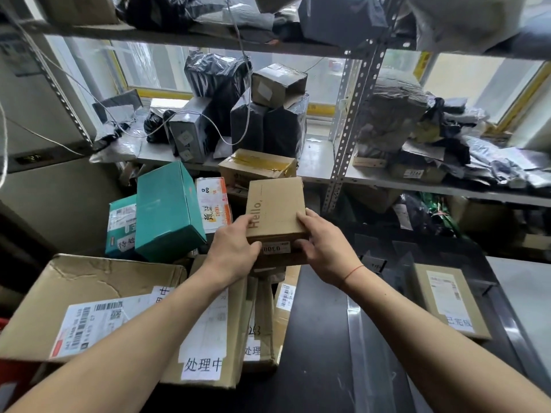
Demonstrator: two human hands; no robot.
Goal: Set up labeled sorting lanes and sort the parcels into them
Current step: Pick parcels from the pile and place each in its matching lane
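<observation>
A small brown cardboard parcel (pixel 275 208) printed "Hello," is held in the air in front of me, with a white number sticker on its near side. My left hand (pixel 231 251) grips its near left corner. My right hand (pixel 323 245) grips its near right corner, thumb under the near side. Below on the left lie large flattened cartons (pixel 98 293) carrying white paper labels with Chinese writing (pixel 202 366). A flat brown parcel (pixel 447 299) with its own written label lies on the dark surface at the right.
A teal box (pixel 168 210), a smaller teal box (pixel 120 225) and an orange-and-white box (pixel 213 207) stand behind the cartons. Metal shelves (pixel 351 135) hold black-wrapped parcels (pixel 280 129) and grey mailer bags (pixel 492 162). A taped brown box (pixel 258 166) sits on the shelf edge. Loose cables hang at the left.
</observation>
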